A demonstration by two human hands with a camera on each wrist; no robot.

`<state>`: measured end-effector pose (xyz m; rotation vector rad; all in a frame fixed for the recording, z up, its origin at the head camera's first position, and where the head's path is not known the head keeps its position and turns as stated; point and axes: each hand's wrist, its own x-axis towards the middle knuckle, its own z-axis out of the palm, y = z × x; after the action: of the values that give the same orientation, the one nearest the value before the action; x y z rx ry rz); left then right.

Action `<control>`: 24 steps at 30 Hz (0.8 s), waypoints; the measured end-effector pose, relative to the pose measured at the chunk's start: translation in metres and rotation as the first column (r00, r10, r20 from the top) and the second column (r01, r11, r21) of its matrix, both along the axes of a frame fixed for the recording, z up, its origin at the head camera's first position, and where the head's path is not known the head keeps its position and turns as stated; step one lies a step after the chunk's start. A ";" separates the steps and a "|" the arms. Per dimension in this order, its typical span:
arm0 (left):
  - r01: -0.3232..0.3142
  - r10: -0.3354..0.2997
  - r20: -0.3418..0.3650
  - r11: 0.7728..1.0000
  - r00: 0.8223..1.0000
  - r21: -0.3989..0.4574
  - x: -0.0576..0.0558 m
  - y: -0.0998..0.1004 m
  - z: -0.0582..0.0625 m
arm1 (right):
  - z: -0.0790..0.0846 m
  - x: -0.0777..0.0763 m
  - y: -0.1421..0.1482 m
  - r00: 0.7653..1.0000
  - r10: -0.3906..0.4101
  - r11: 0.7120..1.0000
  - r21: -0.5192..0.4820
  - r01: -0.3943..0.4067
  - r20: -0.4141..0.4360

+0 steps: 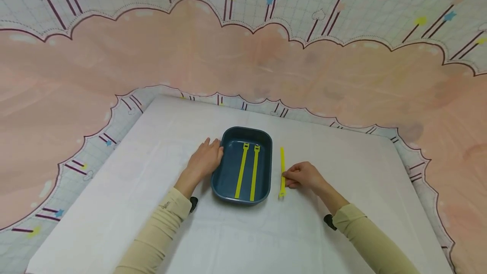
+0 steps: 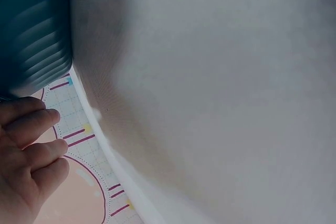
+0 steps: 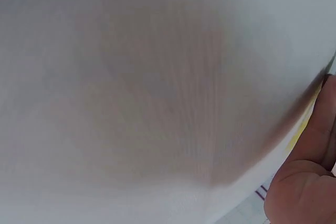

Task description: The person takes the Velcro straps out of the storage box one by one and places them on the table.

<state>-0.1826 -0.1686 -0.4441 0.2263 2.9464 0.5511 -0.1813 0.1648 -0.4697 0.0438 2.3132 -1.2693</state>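
A dark blue tray point(image 1: 217, 181) stands on the white table, with two yellow cable ties point(image 1: 240, 172) lying lengthwise inside, their slotted heads at the far end. My left hand point(image 1: 205, 157) rests against the tray's left side, fingers loosely bent; in the left wrist view its fingers point(image 2: 39, 124) are beside the ribbed outer wall of the tray point(image 2: 42, 40). To the right of the tray, my right hand point(image 1: 304, 175) pinches a third yellow cable tie point(image 1: 283, 160), its head pointing towards me. In the right wrist view that tie point(image 3: 298, 134) is mostly hidden behind the hand point(image 3: 307, 177).
The white table point(image 1: 243, 240) reaches out on both sides of the tray. A patterned cloth point(image 1: 243, 62) with pink cloud shapes hangs behind and around the table's edges. A small black device point(image 1: 330, 222) is on the right wrist, another point(image 1: 193, 204) on the left.
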 end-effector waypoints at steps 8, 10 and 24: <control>-0.007 0.007 -0.001 1.000 1.000 -0.003 -0.001 0.000 -0.003 | 0.005 -0.005 0.004 0.995 0.097 0.993 0.071 -0.096 -0.004; -0.006 0.006 -0.001 1.000 1.000 -0.003 -0.001 0.000 -0.002 | 0.008 -0.007 0.007 0.996 0.091 0.991 0.094 -0.090 -0.012; -0.016 0.016 0.004 1.000 1.000 -0.009 -0.001 0.002 -0.001 | 0.035 -0.020 0.008 0.961 0.090 0.996 0.024 -0.087 -0.261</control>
<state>-0.1839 -0.1671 -0.4453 0.2009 2.9486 0.5401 -0.2015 0.1729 -0.4350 -0.2348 2.5135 -1.2813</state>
